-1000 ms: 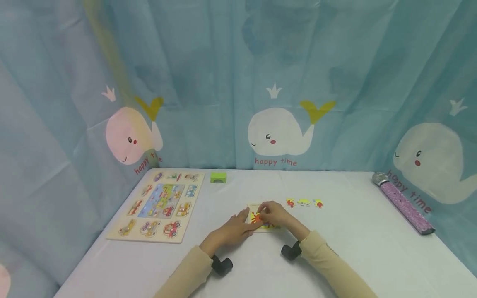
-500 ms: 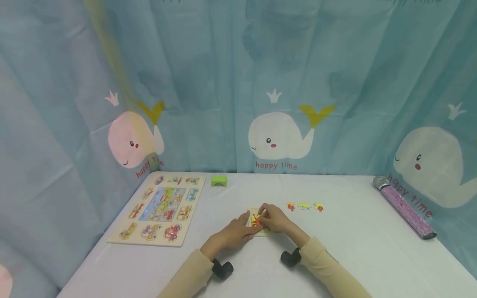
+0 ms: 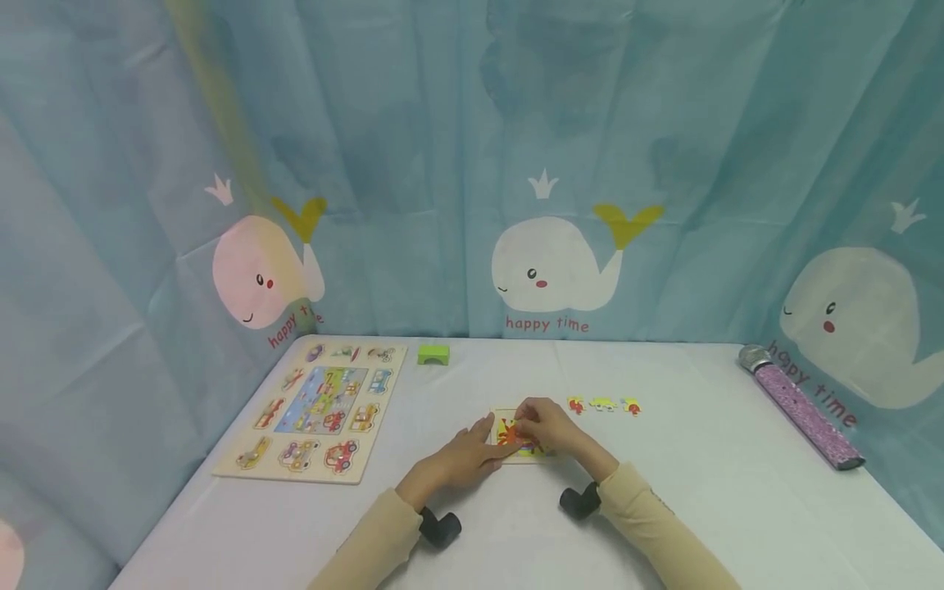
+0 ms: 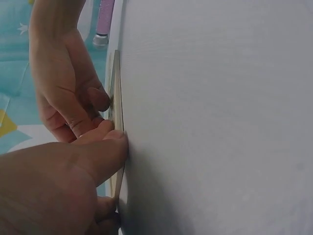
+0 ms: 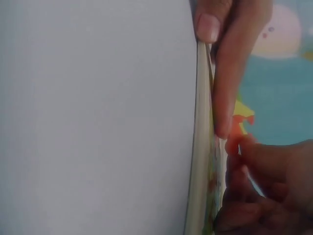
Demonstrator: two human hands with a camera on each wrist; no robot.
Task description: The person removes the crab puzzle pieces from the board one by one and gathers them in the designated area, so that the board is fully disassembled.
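Observation:
A small wooden puzzle board (image 3: 505,460) with a yellow and orange picture lies on the white table. My left hand (image 3: 460,460) holds it at its left side, the thumb reaching over the picture and the other fingers by the edge. My right hand (image 3: 547,426) is over the right part of the board and pinches an orange and yellow puzzle piece (image 5: 239,119) between thumb and finger. In the left wrist view the board (image 4: 116,98) is seen edge-on, flat on the table. The fingers hide much of the picture.
Three loose puzzle pieces (image 3: 603,405) lie in a row behind and to the right. A large vehicle peg puzzle (image 3: 295,473) lies at the left. A green arch block (image 3: 433,354) stands at the back, and a pink glittery microphone (image 3: 807,411) lies at the right.
My right hand has shifted slightly up off the board's front part, and more of the picture shows beneath it. The left hand stays in place. The head view has tilted slightly.

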